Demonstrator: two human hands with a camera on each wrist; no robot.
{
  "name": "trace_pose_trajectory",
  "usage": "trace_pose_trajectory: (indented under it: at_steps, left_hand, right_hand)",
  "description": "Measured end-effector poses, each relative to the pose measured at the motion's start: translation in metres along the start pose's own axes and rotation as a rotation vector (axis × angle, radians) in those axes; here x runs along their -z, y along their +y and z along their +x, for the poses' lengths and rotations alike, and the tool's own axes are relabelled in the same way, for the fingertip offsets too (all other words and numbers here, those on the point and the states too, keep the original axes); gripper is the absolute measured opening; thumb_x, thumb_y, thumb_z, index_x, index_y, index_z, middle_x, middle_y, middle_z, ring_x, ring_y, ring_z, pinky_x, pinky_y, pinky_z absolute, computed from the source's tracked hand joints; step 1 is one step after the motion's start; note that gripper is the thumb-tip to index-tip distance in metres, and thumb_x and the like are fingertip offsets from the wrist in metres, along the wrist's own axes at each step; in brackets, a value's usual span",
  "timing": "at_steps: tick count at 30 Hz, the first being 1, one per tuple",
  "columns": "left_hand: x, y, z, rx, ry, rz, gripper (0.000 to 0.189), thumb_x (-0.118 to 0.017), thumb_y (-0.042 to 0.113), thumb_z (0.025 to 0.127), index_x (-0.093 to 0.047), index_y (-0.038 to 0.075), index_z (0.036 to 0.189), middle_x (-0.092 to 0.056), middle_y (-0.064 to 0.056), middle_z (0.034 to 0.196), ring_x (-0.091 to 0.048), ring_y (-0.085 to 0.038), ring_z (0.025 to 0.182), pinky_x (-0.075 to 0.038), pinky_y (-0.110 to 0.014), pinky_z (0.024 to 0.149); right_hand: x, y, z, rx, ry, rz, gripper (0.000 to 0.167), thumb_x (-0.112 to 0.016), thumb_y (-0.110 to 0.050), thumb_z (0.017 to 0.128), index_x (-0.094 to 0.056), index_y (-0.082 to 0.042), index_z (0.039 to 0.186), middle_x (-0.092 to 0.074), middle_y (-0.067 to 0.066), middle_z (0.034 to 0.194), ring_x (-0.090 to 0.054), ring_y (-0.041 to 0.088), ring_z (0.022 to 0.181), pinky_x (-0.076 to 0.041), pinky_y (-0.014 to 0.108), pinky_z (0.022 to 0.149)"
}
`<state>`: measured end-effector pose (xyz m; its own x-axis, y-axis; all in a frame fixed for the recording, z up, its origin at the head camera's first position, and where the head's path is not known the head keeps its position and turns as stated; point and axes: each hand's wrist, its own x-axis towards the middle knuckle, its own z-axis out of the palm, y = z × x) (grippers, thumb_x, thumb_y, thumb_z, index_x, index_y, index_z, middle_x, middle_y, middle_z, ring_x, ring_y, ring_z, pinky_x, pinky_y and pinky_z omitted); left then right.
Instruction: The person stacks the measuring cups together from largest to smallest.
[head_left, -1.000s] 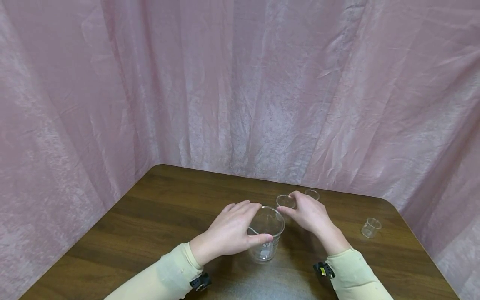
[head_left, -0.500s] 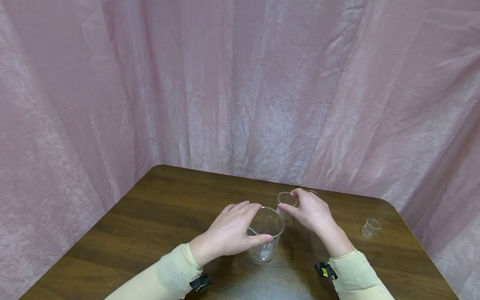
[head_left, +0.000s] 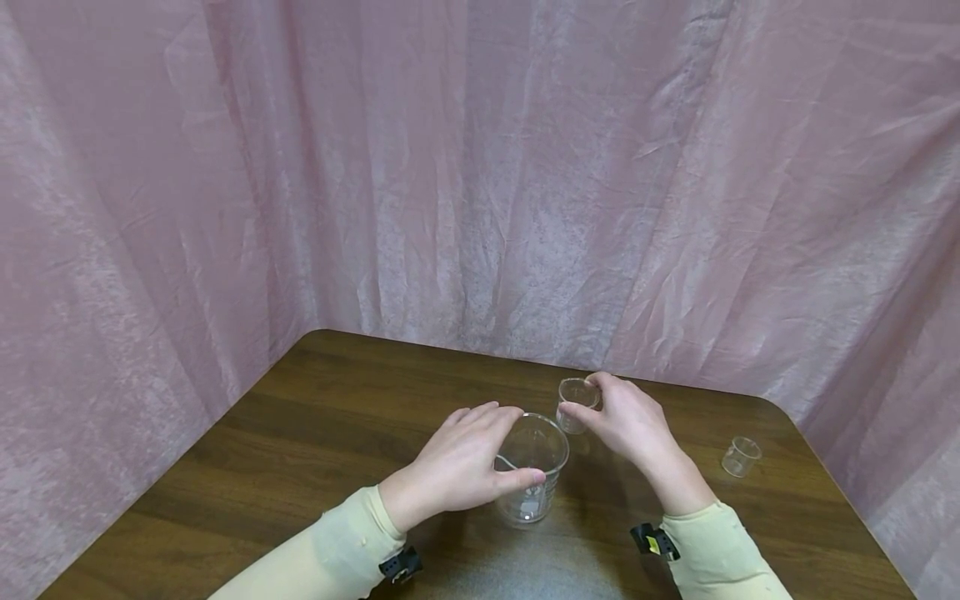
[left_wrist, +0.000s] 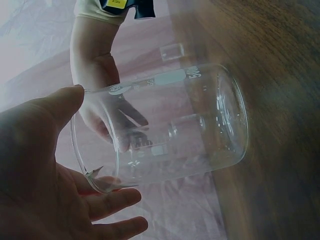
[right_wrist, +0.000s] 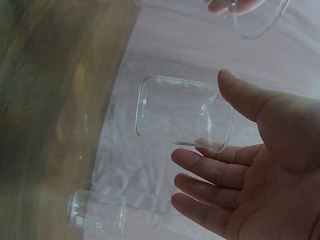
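A large clear glass beaker (head_left: 531, 492) with white markings stands upright on the table. My left hand (head_left: 461, 462) grips it around the rim, with the thumb on the near side and the fingers behind. In the left wrist view, the large beaker (left_wrist: 190, 125) fills the middle. A little behind and to the right, my right hand (head_left: 626, 421) pinches a smaller glass beaker (head_left: 573, 417) near its rim. That smaller beaker (right_wrist: 175, 110) looks raised off the table in the right wrist view, its base apart from the wood. It appears to hold nothing.
On the wooden table (head_left: 360, 400), a small beaker (head_left: 741, 457) stands at the right. Another beaker (right_wrist: 97, 215) shows in the right wrist view; the right hand hides it from the head camera. Pink curtains (head_left: 480, 183) hang behind the table.
The right hand has lifted the smaller beaker and shifted slightly back and to the right, covering the beaker behind it. The left hand and the large beaker stay put.
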<state>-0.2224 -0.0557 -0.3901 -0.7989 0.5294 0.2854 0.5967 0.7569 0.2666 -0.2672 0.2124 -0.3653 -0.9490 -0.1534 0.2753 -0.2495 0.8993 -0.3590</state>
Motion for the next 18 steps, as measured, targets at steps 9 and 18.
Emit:
trace_pose_trajectory:
  at_steps: [9,18]
  left_hand:
    - [0.001,0.0,0.0,-0.006,0.001,-0.004,0.085,-0.067,0.076,0.097,-0.059,0.013,0.154,-0.064,-0.004,0.154,-0.052,-0.034,0.151,-0.04,-0.059,0.123]
    - [0.002,0.001,0.0,-0.001,-0.006,-0.004,0.086,-0.068,0.075,0.097,-0.059,0.012,0.155,-0.063,-0.005,0.155,-0.052,-0.034,0.151,-0.04,-0.059,0.123]
  right_hand:
    - [0.009,-0.003,-0.002,0.017,0.04,0.015,0.06,-0.083,-0.053,0.097,-0.072,-0.003,0.128,-0.075,0.001,0.093,-0.072,0.029,0.091,-0.058,0.059,0.083]
    - [0.015,-0.006,-0.004,0.026,0.056,0.017,0.06,-0.083,-0.053,0.097,-0.072,-0.003,0.129,-0.073,0.001,0.092,-0.07,0.026,0.088,-0.058,0.056,0.08]
